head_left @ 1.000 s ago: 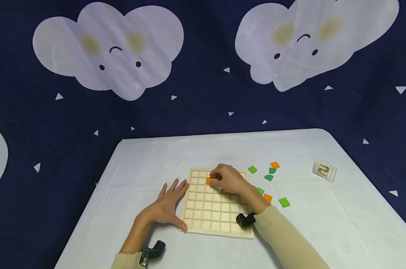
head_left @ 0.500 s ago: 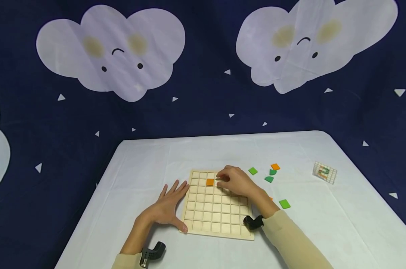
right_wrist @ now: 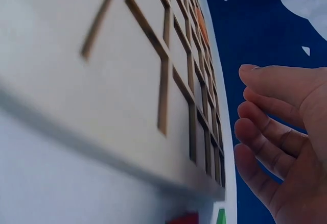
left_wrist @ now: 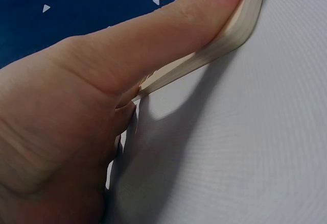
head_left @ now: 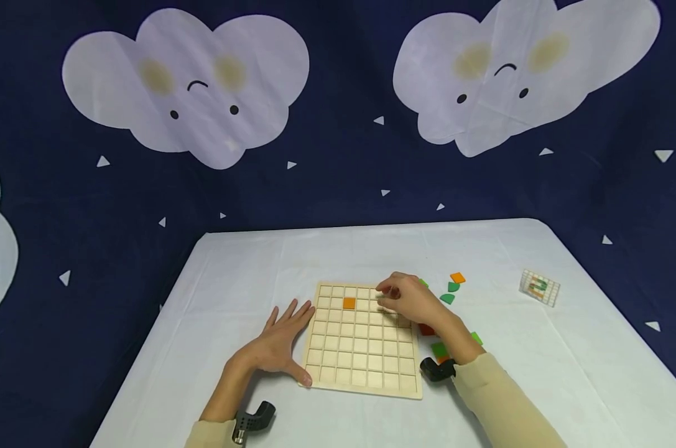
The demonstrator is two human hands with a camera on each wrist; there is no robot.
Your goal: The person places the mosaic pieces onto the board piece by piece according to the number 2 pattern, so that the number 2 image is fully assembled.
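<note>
A wooden grid board lies on the white table, with one orange square tile in a cell of its second row from the far edge. My left hand rests along the board's left side, fingers spread; in the left wrist view its thumb lies on the board's corner. Over the board's far right part hovers my right hand, fingers loosely bent. No tile shows between those fingers in the right wrist view, where the hand is apart from the board.
Right of the board lie an orange tile, green quarter-round tiles, a red tile and a green tile, some partly hidden by my right arm. A small gridded card with a coloured pattern stands farther right.
My right hand has let go of the orange tile and moved right across the board. The tile now sits in its cell. My left hand has stayed in place.
</note>
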